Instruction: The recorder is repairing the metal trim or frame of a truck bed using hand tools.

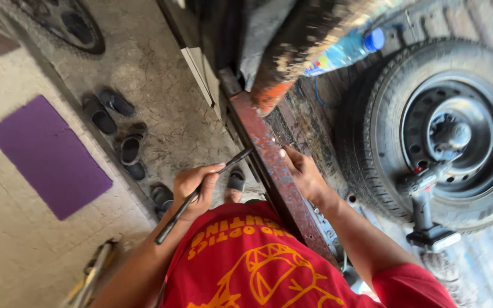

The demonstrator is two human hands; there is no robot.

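Your left hand (196, 188) closes round 1 thin stiff rod (201, 194) mid-shaft, its tip against the rusty rail (269, 165), right hand (304, 174) spread flat there

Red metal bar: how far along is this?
Done: nothing clearly finished; the red metal bar is patchy and worn. In hand: the left hand holds a thin dark rod with its tip at the bar's edge, and the right hand rests on the bar. Left: the cordless driver lies idle on the wheel.

The tyre (372, 131) runs off the right edge. The bottle (346, 51) is blurred, half hidden by a smeared dark shape (298, 45). A wheel (64, 23) is cut off above.
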